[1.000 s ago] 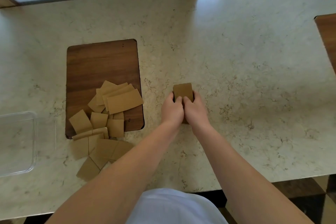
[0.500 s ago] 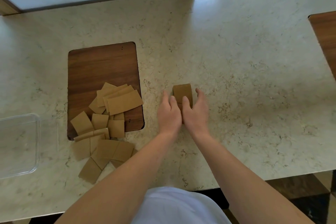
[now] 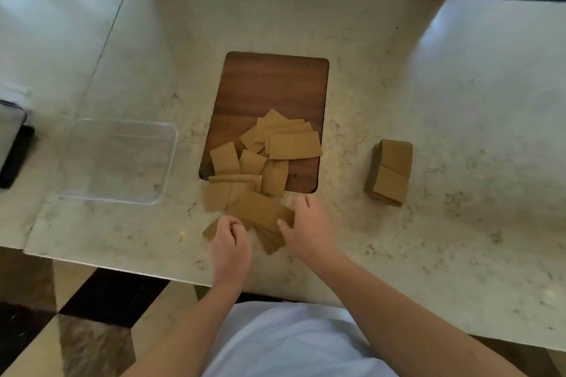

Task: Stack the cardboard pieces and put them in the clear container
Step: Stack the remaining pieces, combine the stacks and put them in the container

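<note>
Seen from above, a pale marble-patterned counter holds a loose heap of brown cardboard pieces spilling off a dark wooden board toward the near edge. The left hand, fingers curled, pinches the nearest piece, while the right hand, fingers spread, rests on the heap's near right edge — whether it grips anything cannot be told. A tidy stack sits well apart to the right; the clear container — nothing visible inside — lies left of the board.

left hand on loose cardboard pieces | right hand beside | stack apart
</note>
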A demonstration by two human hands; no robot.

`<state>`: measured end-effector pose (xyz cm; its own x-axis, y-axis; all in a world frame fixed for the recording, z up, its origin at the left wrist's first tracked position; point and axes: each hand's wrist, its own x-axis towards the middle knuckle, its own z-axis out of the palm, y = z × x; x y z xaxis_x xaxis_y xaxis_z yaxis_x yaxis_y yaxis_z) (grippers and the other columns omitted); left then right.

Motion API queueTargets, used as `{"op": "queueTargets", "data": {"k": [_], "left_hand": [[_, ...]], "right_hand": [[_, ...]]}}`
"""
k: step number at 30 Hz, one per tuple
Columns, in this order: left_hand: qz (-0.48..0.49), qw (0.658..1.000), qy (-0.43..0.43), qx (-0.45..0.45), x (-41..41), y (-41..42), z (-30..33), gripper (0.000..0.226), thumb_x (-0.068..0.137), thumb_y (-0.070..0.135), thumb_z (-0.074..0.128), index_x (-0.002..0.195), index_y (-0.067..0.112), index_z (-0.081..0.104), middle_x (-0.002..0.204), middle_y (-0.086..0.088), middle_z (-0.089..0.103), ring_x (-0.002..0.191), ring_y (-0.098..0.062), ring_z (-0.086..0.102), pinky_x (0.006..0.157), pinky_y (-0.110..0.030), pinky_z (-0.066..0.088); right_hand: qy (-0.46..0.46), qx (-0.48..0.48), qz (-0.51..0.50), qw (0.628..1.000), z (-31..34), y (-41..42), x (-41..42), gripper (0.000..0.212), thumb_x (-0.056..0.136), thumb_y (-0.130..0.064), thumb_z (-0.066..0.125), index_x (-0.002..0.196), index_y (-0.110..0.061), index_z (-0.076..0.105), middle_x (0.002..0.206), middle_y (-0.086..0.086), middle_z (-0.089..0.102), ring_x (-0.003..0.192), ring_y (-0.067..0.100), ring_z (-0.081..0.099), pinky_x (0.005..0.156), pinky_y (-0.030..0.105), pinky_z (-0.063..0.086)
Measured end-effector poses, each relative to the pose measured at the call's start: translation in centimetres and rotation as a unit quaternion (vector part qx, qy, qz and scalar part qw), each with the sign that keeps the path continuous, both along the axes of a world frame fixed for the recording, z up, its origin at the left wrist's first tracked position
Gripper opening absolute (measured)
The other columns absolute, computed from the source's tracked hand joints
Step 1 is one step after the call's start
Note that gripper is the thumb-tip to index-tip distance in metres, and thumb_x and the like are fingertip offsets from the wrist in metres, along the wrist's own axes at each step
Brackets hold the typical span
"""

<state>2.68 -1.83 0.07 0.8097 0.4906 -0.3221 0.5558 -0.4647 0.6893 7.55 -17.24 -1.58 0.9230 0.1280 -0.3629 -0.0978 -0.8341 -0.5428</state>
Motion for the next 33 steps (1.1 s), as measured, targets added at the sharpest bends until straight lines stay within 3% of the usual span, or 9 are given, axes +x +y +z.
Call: {"op": "queueTargets", "data": {"k": [4, 10, 14, 18, 20, 23, 28, 30, 33], "left_hand": [[0.031, 0.999, 0.020, -0.013, -1.3, 2.4, -0.6, 0.026, 0.103, 0.010, 0.043, 0.084, 0.026, 0.052, 0.080, 0.001, 0.059, 0.073, -0.013, 0.055, 0.059, -0.029, 0.037], [0.006, 0.997, 0.025, -0.069, -2.0, 4.3, -1.4, 0.017, 0.109, 0.019, 0.044, 0.097, 0.020, 0.057, 0.091, 0.005, 0.060, 0.083, -0.008, 0.056, 0.066, -0.012, 0.038], [0.005, 0.988, 0.069, -0.135, -1.2, 5.2, -1.4, 0.028, 0.102, 0.050, 0.056, 0.110, 0.023, 0.058, 0.100, 0.003, 0.065, 0.092, -0.016, 0.063, 0.076, -0.032, 0.049], [-0.096, 0.975, 0.056, -0.192, 0.3, 5.5, -0.4, 0.053, 0.088, 0.063, 0.069, 0.127, 0.029, 0.059, 0.105, 0.002, 0.070, 0.097, -0.013, 0.067, 0.086, -0.034, 0.057], [-0.231, 0.941, 0.081, -0.234, 1.1, 5.5, 0.3, 0.052, 0.079, 0.062, 0.078, 0.122, 0.037, 0.066, 0.105, 0.009, 0.075, 0.097, -0.005, 0.069, 0.085, -0.026, 0.055], [-0.362, 0.848, 0.190, -0.336, 1.8, 5.0, 1.2, 0.039, 0.079, 0.030, 0.082, 0.117, 0.027, 0.072, 0.109, 0.003, 0.079, 0.104, -0.016, 0.074, 0.094, -0.034, 0.057], [-0.124, 0.779, 0.222, -0.573, 1.2, 4.9, 1.7, 0.018, 0.095, -0.003, 0.059, 0.113, -0.005, 0.063, 0.086, -0.023, 0.065, 0.072, -0.032, 0.066, 0.075, -0.046, 0.059], [-0.064, 0.771, 0.222, -0.594, 0.6, 5.4, 1.3, 0.018, 0.103, 0.013, 0.058, 0.114, 0.000, 0.065, 0.077, -0.017, 0.059, 0.063, -0.028, 0.057, 0.066, -0.044, 0.056], [-0.013, 0.750, 0.226, -0.622, -0.6, 6.6, 0.7, 0.043, 0.105, 0.053, 0.051, 0.130, 0.024, 0.069, 0.083, -0.021, 0.064, 0.067, -0.030, 0.061, 0.068, -0.044, 0.056]], "right_hand": [[-0.027, -0.064, 0.039, 0.997, -0.6, 3.9, 0.6, 0.059, 0.089, -0.052, 0.070, 0.132, -0.016, 0.052, 0.126, 0.005, 0.050, 0.118, 0.028, 0.045, 0.095, 0.039, 0.046], [-0.030, -0.085, 0.014, 0.996, -0.2, 4.8, 0.7, 0.040, 0.089, -0.046, 0.072, 0.119, -0.025, 0.057, 0.116, -0.003, 0.056, 0.113, 0.023, 0.049, 0.094, 0.041, 0.038], [0.013, 0.074, -0.007, 0.997, 0.8, 3.9, 0.7, 0.014, 0.097, -0.022, 0.066, 0.111, -0.022, 0.065, 0.102, -0.011, 0.063, 0.100, 0.015, 0.061, 0.082, 0.028, 0.043], [0.037, 0.132, 0.106, 0.985, 3.1, 2.5, 1.3, 0.018, 0.096, -0.013, 0.067, 0.106, -0.021, 0.081, 0.097, -0.016, 0.069, 0.090, 0.002, 0.059, 0.077, 0.015, 0.041], [0.075, 0.122, 0.159, 0.977, 4.1, 2.4, 1.5, 0.018, 0.094, -0.015, 0.070, 0.104, -0.026, 0.081, 0.096, -0.015, 0.073, 0.085, 0.003, 0.060, 0.076, 0.017, 0.044], [0.125, 0.161, 0.143, 0.969, 5.3, 3.1, 1.5, 0.020, 0.085, -0.028, 0.081, 0.098, -0.041, 0.072, 0.083, -0.026, 0.069, 0.080, -0.007, 0.061, 0.067, 0.012, 0.042], [0.060, 0.176, 0.036, 0.982, 4.9, 4.9, 1.4, 0.024, 0.090, -0.050, 0.070, 0.111, -0.038, 0.066, 0.104, -0.021, 0.067, 0.101, 0.000, 0.061, 0.078, 0.019, 0.047], [0.042, 0.118, -0.074, 0.989, 3.8, 4.7, 1.9, 0.037, 0.094, -0.051, 0.064, 0.120, -0.024, 0.063, 0.111, -0.009, 0.064, 0.108, 0.012, 0.060, 0.085, 0.027, 0.049], [0.076, -0.084, -0.027, 0.993, 2.1, 4.1, 1.2, 0.057, 0.087, -0.058, 0.071, 0.124, -0.018, 0.056, 0.121, 0.002, 0.053, 0.119, 0.022, 0.047, 0.097, 0.038, 0.047]]}}
